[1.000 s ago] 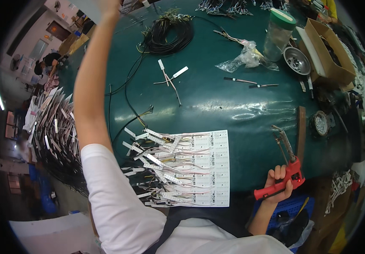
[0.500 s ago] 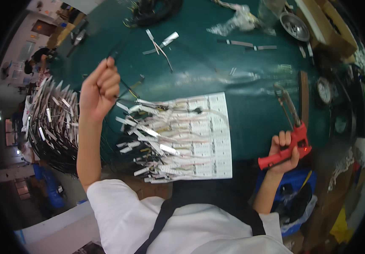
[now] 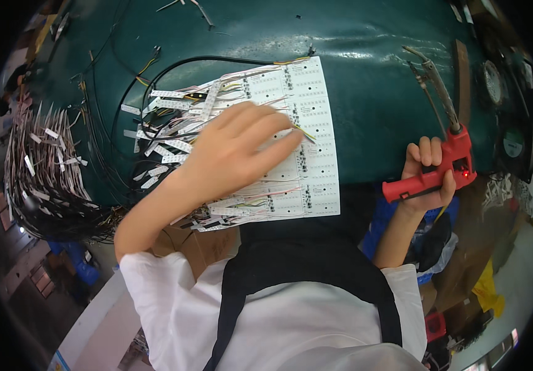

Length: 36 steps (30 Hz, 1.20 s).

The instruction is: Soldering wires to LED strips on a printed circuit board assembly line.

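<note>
at the far left, off the table's edge, a thick bundle of black wires with white tags (image 3: 47, 179) hangs well apart from both hands. nearer in, a loose black cable (image 3: 155, 80) loops over the dark green table (image 3: 378, 74) and runs in among white tagged leads (image 3: 167, 123) that fan out just left of the left hand (image 3: 235, 148).

the left hand lies palm down, fingers spread and flat, pressing on a white panel of led circuit boards (image 3: 313, 123) that rests on the table at its near edge. its grip is wide and closed on nothing; the fingertips touch the board surface and the thin coloured wires soldered along it. the panel reaches past the fingertips to the right and toward the person's chest below.

well to the right of the panel, beyond a bare strip of table, the right hand (image 3: 427, 170) is wrapped tight around the red handle of a soldering gun (image 3: 446, 154). the gun's long metal tip points away from the person, over the table, clear of the boards. a small round fan (image 3: 514, 145) sits just right of that grip.
</note>
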Each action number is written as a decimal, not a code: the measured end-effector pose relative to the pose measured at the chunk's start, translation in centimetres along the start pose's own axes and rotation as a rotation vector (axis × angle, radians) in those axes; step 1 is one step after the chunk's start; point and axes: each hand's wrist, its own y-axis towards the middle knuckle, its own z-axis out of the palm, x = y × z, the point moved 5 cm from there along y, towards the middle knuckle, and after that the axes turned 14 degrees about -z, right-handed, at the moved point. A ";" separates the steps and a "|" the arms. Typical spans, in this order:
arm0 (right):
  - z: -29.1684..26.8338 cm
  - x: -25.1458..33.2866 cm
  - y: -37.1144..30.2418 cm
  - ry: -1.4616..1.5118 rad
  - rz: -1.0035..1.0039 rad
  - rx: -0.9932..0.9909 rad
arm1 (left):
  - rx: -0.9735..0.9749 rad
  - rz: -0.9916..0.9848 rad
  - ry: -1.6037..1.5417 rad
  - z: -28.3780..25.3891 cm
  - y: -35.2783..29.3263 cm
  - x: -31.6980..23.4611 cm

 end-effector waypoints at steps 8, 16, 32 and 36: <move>-0.1 0.3 -0.1 -0.085 -0.025 0.088 | 0.109 0.255 -0.001 4.2 0.6 0.3; 1.3 0.1 -1.8 -0.291 0.034 0.125 | -0.478 -0.525 0.085 -5.8 2.2 10.1; 4.4 -3.5 -4.7 -0.802 0.166 0.326 | 0.121 -0.794 -0.572 3.5 2.5 9.3; 4.8 -3.8 -4.6 -0.860 0.189 0.328 | 0.033 -0.777 -0.506 3.9 2.5 9.0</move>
